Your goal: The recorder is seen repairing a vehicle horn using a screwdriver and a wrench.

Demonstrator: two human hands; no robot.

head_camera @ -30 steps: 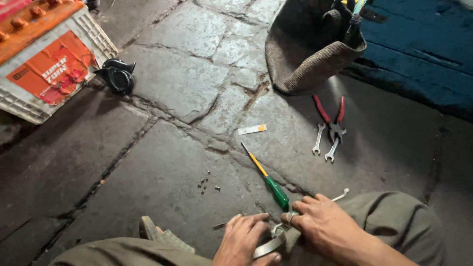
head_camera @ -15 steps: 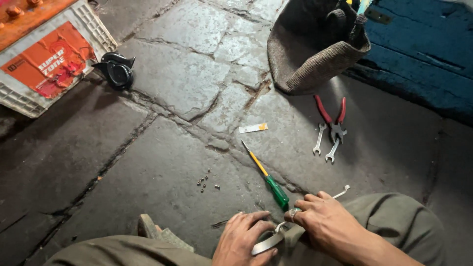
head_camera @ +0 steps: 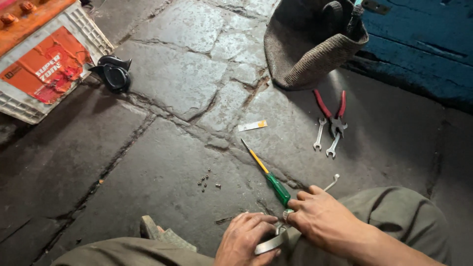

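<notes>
Down by the knees, the left hand [head_camera: 244,239] pinches a bent metal strip [head_camera: 271,243] to steady it, while the right hand [head_camera: 320,219] closes its fingertips on a small ring [head_camera: 286,215] at the strip's top. A screwdriver [head_camera: 268,175] and tiny screws [head_camera: 207,181] lie within reach.

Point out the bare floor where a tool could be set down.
Widest bare patch: the stone floor between the battery and the small screws. Crowded: around the screwdriver, the pliers with the spanners, and both hands.
</notes>
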